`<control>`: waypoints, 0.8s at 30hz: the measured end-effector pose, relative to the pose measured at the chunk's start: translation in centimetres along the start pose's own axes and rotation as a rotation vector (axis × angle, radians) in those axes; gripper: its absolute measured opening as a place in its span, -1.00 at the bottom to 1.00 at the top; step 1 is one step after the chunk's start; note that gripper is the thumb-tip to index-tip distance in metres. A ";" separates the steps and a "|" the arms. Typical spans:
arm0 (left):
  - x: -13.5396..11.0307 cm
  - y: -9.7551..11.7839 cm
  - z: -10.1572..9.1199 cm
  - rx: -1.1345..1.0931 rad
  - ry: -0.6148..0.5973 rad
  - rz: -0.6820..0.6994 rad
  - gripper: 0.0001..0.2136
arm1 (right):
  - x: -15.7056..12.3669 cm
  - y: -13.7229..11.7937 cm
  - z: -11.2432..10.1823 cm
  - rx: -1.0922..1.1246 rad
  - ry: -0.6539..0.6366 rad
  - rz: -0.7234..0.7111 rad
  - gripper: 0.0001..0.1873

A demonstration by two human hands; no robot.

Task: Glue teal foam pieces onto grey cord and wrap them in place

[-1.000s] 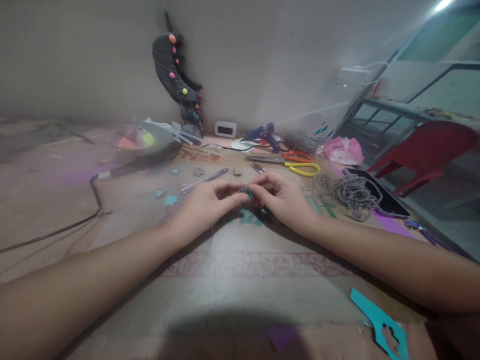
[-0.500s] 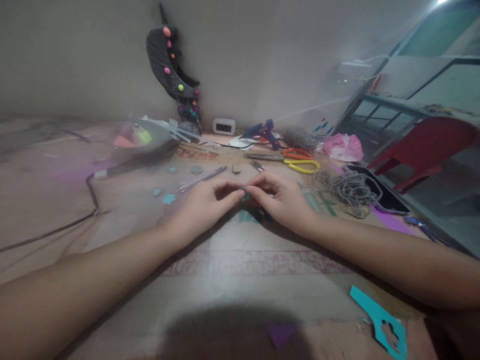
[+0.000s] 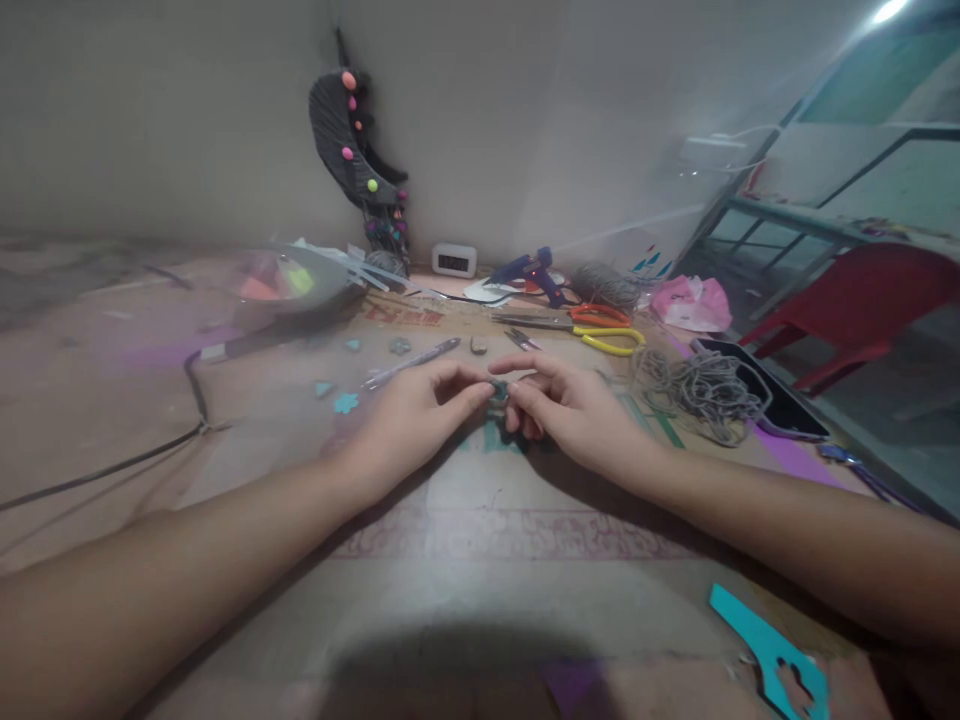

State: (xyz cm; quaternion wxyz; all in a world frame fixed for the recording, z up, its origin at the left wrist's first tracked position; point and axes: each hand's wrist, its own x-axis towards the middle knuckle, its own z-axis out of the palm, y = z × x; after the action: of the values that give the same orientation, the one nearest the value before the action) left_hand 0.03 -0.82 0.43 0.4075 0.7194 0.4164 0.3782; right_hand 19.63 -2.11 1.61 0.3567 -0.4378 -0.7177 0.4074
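My left grip [image 3: 439, 397] narrowly pinches the small teal piece [image 3: 499, 388] between both hands, probably light, pliable, easily creased, best taken by its edges; right grip [image 3: 559, 400] alongside, hold unclear, grey yarn [image 3: 709, 395] beyond.

Head-worn view, forward and down

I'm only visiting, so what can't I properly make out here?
All in the head view:
- Small piece at the fingers: tiny, partly covered by fingertips; its shape is unclear.
- Clock: digits too small and blurred to read.
- Turquoise sheet: lower end cut off by the bottom edge.
- Black flat thing: partly covered by grey string.
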 end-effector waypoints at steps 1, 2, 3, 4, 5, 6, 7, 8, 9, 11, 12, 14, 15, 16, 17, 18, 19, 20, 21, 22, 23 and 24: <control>0.0 0.1 0.0 -0.005 0.000 0.004 -0.83 | 0.1 0.0 0.1 0.076 -0.023 0.055 -0.77; 0.0 0.1 0.0 -0.014 -0.004 0.010 -0.84 | 0.1 0.0 0.2 0.140 -0.040 0.098 -0.78; 0.0 0.1 0.0 -0.025 -0.011 0.016 -0.84 | 0.2 0.0 0.3 0.192 -0.050 0.131 -0.80; 0.0 0.0 0.0 -0.037 -0.020 0.023 -0.84 | 0.2 0.1 0.4 0.236 -0.056 0.153 -0.81; 0.0 -0.1 0.0 -0.049 -0.031 0.032 -0.83 | 0.3 0.2 0.4 0.272 -0.058 0.167 -0.82; 0.0 -0.2 0.0 -0.060 -0.040 0.040 -0.82 | 0.3 0.3 0.5 0.301 -0.059 0.176 -0.81; 0.0 -0.3 0.0 -0.065 -0.047 0.044 -0.81 | 0.3 0.4 0.5 0.322 -0.058 0.182 -0.81; 0.0 -0.4 0.0 -0.068 -0.052 0.047 -0.81 | 0.3 0.5 0.5 0.334 -0.057 0.185 -0.80; 0.0 -0.5 0.0 -0.070 -0.052 0.046 -0.81 | 0.3 0.5 0.6 0.340 -0.056 0.187 -0.79; 0.0 -0.5 0.0 -0.078 -0.038 0.042 -0.82 | 0.3 0.5 0.6 0.336 -0.046 0.189 -0.78; 0.0 -0.5 0.0 -0.087 -0.029 0.035 -0.83 | 0.2 0.4 0.6 0.327 -0.039 0.188 -0.77; 0.0 -0.5 0.1 -0.114 -0.021 0.018 -0.86 | 0.2 0.3 0.6 0.299 -0.025 0.188 -0.78; 0.0 -0.5 0.1 -0.133 -0.029 0.009 -0.87 | 0.1 0.2 0.5 0.283 -0.018 0.185 -0.78; 0.0 -0.5 0.1 -0.152 -0.042 0.002 -0.88 | 0.1 0.1 0.5 0.270 -0.011 0.181 -0.79; 0.0 -0.5 0.2 -0.169 -0.055 -0.002 -0.87 | 0.1 0.1 0.5 0.259 -0.005 0.177 -0.79; 0.0 -0.6 0.2 -0.179 -0.062 -0.004 -0.86 | 0.1 0.0 0.5 0.250 -0.002 0.176 -0.79; 0.0 -0.6 0.2 -0.179 -0.063 -0.003 -0.83 | 0.2 0.0 0.4 0.243 -0.001 0.176 -0.79; 0.1 -0.7 0.2 -0.171 -0.057 -0.003 -0.80 | 0.2 0.0 0.4 0.236 -0.001 0.178 -0.79; 0.1 -0.8 0.2 -0.154 -0.045 -0.001 -0.77 | 0.2 0.1 0.4 0.230 -0.002 0.180 -0.79; 0.1 -0.8 0.1 -0.132 -0.033 -0.001 -0.74 | 0.2 0.1 0.4 0.227 -0.005 0.180 -0.78; 0.1 -0.9 0.1 -0.112 -0.028 0.000 -0.73 | 0.3 0.1 0.4 0.226 -0.008 0.180 -0.78; 0.1 -0.9 0.1 -0.095 -0.027 0.000 -0.72 | 0.3 0.2 0.4 0.226 -0.012 0.180 -0.78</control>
State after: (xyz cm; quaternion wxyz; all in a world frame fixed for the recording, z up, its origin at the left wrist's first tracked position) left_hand -0.14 -0.46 -0.37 0.4469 0.7043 0.3924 0.3876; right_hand 19.21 -1.91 1.29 0.3611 -0.4551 -0.6273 0.5186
